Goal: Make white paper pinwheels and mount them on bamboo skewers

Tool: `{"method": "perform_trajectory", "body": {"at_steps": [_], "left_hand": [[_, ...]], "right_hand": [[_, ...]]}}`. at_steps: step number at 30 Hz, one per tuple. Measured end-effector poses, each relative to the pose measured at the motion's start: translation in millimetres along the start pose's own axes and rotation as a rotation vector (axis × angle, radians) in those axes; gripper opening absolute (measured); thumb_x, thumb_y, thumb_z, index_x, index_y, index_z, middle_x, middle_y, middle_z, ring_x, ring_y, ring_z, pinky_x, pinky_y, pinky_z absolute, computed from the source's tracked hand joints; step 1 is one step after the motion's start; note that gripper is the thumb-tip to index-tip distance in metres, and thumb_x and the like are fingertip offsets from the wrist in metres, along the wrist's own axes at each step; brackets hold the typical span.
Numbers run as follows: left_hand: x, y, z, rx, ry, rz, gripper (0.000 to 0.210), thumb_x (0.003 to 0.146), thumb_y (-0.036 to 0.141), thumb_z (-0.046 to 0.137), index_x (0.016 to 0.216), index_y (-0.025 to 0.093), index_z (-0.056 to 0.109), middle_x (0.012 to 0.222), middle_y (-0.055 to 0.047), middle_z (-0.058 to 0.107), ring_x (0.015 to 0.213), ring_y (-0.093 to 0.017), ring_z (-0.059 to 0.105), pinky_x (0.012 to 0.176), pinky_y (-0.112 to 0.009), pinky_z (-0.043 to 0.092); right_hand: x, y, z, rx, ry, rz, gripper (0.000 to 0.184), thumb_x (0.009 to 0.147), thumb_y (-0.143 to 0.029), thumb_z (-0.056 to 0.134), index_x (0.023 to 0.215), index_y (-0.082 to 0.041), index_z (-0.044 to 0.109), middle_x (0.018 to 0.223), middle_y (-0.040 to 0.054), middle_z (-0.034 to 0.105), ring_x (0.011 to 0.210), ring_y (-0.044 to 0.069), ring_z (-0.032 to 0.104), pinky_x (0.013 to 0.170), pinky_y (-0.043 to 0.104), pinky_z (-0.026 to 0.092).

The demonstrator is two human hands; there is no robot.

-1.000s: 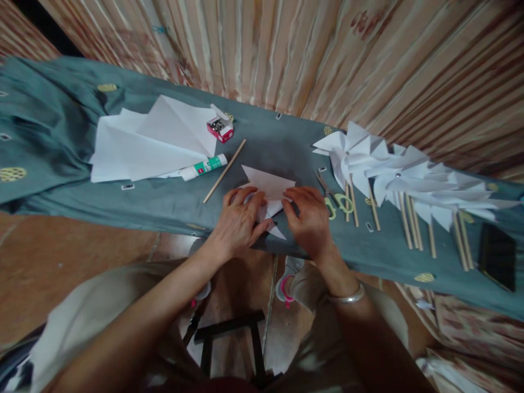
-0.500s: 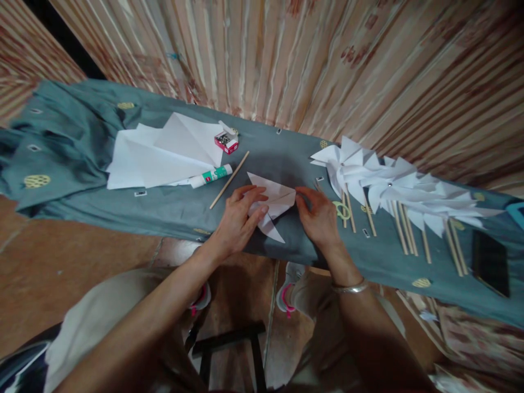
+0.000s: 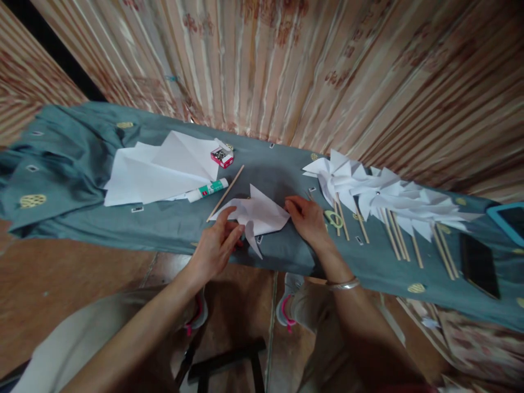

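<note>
A white paper pinwheel (image 3: 264, 214) lies on the cloth in front of me, its blades spread and curled. My left hand (image 3: 216, 240) is at its left side, thumb and forefinger apart, fingertips over or against the left blade; the other fingers curl partly out of sight. At the opposite side my right hand (image 3: 307, 218) has its thumb and forefinger pinched at the pinwheel's right corner. Just beyond the left blade rests a thin wooden stick (image 3: 226, 192). Green-handled scissors (image 3: 333, 219) lie right of my right hand.
White paper sheets (image 3: 159, 169), a glue stick (image 3: 207, 190) and an open red box (image 3: 221, 158) of small metal pieces lie left on the grey-green cloth (image 3: 164, 229). Several finished pinwheels (image 3: 393, 199) on sticks fill the right, near a black phone (image 3: 478, 265) and blue-edged device (image 3: 507, 221).
The paper has turned and its blades now stand spread, where it looked flatter and folded before. My left hand has drawn back to the left, off the paper's middle. The view has shifted slightly.
</note>
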State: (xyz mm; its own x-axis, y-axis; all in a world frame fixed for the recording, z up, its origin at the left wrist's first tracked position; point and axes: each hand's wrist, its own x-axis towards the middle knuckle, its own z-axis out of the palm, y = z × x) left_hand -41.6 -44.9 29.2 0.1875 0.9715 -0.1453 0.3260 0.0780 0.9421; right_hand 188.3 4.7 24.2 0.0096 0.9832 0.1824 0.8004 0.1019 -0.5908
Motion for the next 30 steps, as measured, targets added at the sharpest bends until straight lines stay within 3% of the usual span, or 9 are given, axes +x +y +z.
{"method": "perform_trajectory", "body": {"at_steps": [6, 10, 12, 14, 16, 20, 24, 28, 30], "left_hand": [[6.2, 7.9, -0.5, -0.037, 0.111, 0.015, 0.072, 0.081, 0.046, 0.063, 0.142, 0.017, 0.039, 0.102, -0.010, 0.070, 0.076, -0.024, 0.066, 0.076, -0.035, 0.050], [16.2, 8.6, -0.1, -0.037, 0.151, 0.094, 0.072, 0.080, 0.047, 0.064, 0.141, 0.017, 0.041, 0.136, -0.013, 0.055, 0.125, -0.032, 0.051, 0.109, -0.044, 0.034], [22.9, 5.3, 2.4, -0.119, 0.157, 0.109, 0.069, 0.080, 0.046, 0.064, 0.141, 0.020, 0.042, 0.145, -0.010, 0.047, 0.135, -0.030, 0.041, 0.114, -0.044, 0.028], [29.4, 1.8, 6.5, -0.266, 0.152, 0.067, 0.069, 0.079, 0.044, 0.066, 0.140, 0.023, 0.043, 0.142, -0.008, 0.049, 0.131, -0.030, 0.045, 0.111, -0.045, 0.035], [34.5, 1.0, 10.8, -0.439, 0.149, -0.015, 0.069, 0.075, 0.041, 0.069, 0.138, 0.025, 0.045, 0.136, -0.007, 0.055, 0.123, -0.030, 0.052, 0.104, -0.046, 0.043], [39.5, 9.2, 16.6, -0.697, 0.125, -0.129, 0.068, 0.069, 0.032, 0.073, 0.133, 0.030, 0.048, 0.128, -0.005, 0.059, 0.110, -0.025, 0.061, 0.096, -0.042, 0.049], [42.0, 19.7, 17.9, -0.844, 0.080, -0.188, 0.065, 0.071, 0.031, 0.072, 0.131, 0.026, 0.048, 0.120, -0.006, 0.064, 0.094, -0.021, 0.067, 0.090, -0.040, 0.052], [44.4, 23.6, 18.6, -0.888, 0.004, -0.210, 0.057, 0.072, 0.037, 0.070, 0.125, 0.025, 0.051, 0.117, -0.007, 0.066, 0.091, -0.025, 0.069, 0.085, -0.043, 0.052], [44.5, 24.0, 19.8, -0.905, -0.005, -0.212, 0.053, 0.074, 0.040, 0.067, 0.123, 0.025, 0.051, 0.118, -0.008, 0.065, 0.094, -0.026, 0.068, 0.087, -0.044, 0.051]], "right_hand": [[-19.7, 0.9, -1.9, 0.097, -0.086, 0.021, 0.027, 0.089, -0.033, 0.049, 0.081, -0.020, 0.071, 0.073, 0.0018, 0.074, 0.067, 0.018, 0.068, 0.064, 0.028, 0.049], [-39.2, 5.5, -2.7, 0.153, -0.153, -0.070, 0.028, 0.091, -0.032, 0.048, 0.078, -0.020, 0.070, 0.071, 0.0016, 0.073, 0.069, 0.017, 0.068, 0.065, 0.026, 0.049], [-46.4, 9.4, -4.2, 0.166, -0.173, -0.081, 0.025, 0.090, -0.031, 0.049, 0.082, -0.020, 0.071, 0.072, 0.0026, 0.073, 0.069, 0.018, 0.068, 0.066, 0.028, 0.051], [-50.1, 13.7, -6.2, 0.146, -0.155, -0.102, 0.022, 0.087, -0.032, 0.055, 0.097, -0.020, 0.070, 0.085, 0.0054, 0.074, 0.078, 0.020, 0.069, 0.073, 0.032, 0.054], [-50.9, 17.4, -7.2, 0.109, -0.145, -0.180, 0.039, 0.080, -0.032, 0.064, 0.118, -0.020, 0.063, 0.112, 0.0104, 0.070, 0.102, 0.025, 0.066, 0.089, 0.041, 0.052], [-50.1, 20.0, -4.0, 0.064, -0.212, -0.291, 0.072, 0.075, -0.029, 0.071, 0.140, -0.019, 0.043, 0.148, 0.0165, 0.042, 0.137, 0.030, 0.040, 0.111, 0.052, 0.035], [-55.3, 14.2, -0.7, 0.124, -0.229, -0.285, 0.074, 0.076, -0.029, 0.071, 0.143, -0.022, 0.039, 0.149, 0.0156, 0.041, 0.138, 0.029, 0.039, 0.111, 0.051, 0.037], [-63.4, 6.4, -7.7, 0.259, -0.218, -0.256, 0.061, 0.080, -0.028, 0.068, 0.136, -0.024, 0.046, 0.128, 0.0119, 0.061, 0.109, 0.024, 0.063, 0.088, 0.039, 0.055], [-64.3, 5.7, -12.6, 0.266, -0.170, -0.223, 0.055, 0.081, -0.028, 0.066, 0.133, -0.025, 0.049, 0.120, 0.0099, 0.066, 0.099, 0.022, 0.067, 0.081, 0.036, 0.057]]}}
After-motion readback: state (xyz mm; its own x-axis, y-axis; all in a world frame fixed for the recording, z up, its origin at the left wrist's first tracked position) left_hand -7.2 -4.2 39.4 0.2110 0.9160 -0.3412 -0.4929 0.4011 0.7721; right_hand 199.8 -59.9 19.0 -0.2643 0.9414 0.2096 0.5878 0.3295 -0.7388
